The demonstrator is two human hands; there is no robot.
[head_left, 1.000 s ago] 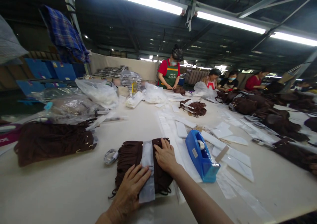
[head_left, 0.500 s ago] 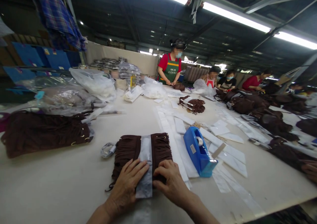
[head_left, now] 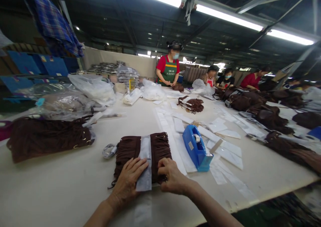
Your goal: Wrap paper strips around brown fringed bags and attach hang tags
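Note:
A brown fringed piece [head_left: 130, 150] lies on the white table [head_left: 62, 187] right in front of me, with a translucent white strip [head_left: 144, 160] laid across its middle. My left hand [head_left: 129, 178] rests flat on the piece's near left part, fingers spread and touching the strip. My right hand [head_left: 170, 178] has its fingers curled over the piece's near right edge, gripping the fringe there.
A blue tape dispenser [head_left: 197, 149] stands just right of the piece, among loose white strips [head_left: 225, 151]. A small plastic packet [head_left: 109, 150] lies to the left, beyond it a larger brown pile [head_left: 47, 138] and plastic bags [head_left: 92, 88]. Several people work at the table's far end.
My right hand slid from the piece's far right part down to its near right edge and curled its fingers. The left hand stayed on the strip. The view shifted slightly.

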